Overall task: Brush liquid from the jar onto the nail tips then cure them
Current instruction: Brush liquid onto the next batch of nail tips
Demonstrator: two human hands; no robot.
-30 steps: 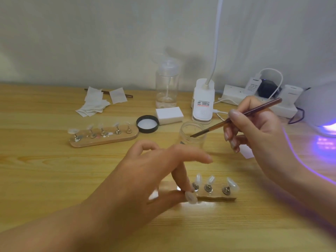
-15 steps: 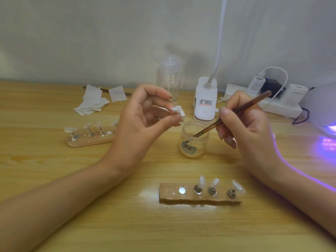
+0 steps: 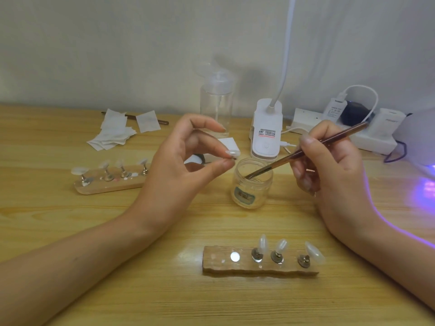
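Wipes of white paper point(image 3: 113, 134) lie scattered at the far left of the pale wooden table point(image 3: 47, 208), and nearer than them sits a long wooden holder strip point(image 3: 110, 184) carrying a row of clear tips point(image 3: 104, 164) on metal pegs. Right of it the left hand point(image 3: 186, 161) is raised above the table, thumb and forefinger pinching one clear nail tip point(image 3: 231, 152) on its small peg, just left of and slightly above the rim of the small clear plastic jar point(image 3: 251, 187). The jar stands mid-table with its lid off. The right hand point(image 3: 329, 165), on the jar's right, grips a thin brown-handled brush point(image 3: 306, 149) like a pen, its shaft slanting down leftward so that the bristle end sits inside the jar's mouth. Nearest, between the forearms, lies a second wooden holder block point(image 3: 259, 269) with three clear nail tips point(image 3: 263, 243) standing on its right part and a bare shiny disc point(image 3: 235, 256) towards its left. At the far right, purple light point(image 3: 426, 187) glows on the table.
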